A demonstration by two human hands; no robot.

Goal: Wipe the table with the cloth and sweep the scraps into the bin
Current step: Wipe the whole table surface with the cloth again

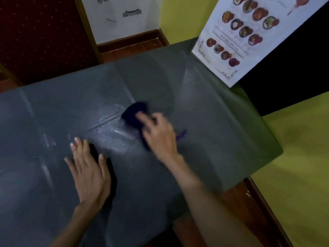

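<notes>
The right hand (pixel 158 134) presses a dark blue cloth (pixel 135 113) onto the middle of the grey-covered counter (pixel 222 131), fingers curled over it, both blurred. The left hand (pixel 89 168) lies flat with fingers spread on the counter, holding nothing. A wet sheen (pixel 110 139) lies between the 2 hands. A menu card (pixel 249 36) stands at the far right edge.

Cloth (pixel 135 113): we see it blurred, partly hidden under our right hand (pixel 158 134).
Menu poster (pixel 249 32) behind table (pixel 213 131): top cropped.
</notes>
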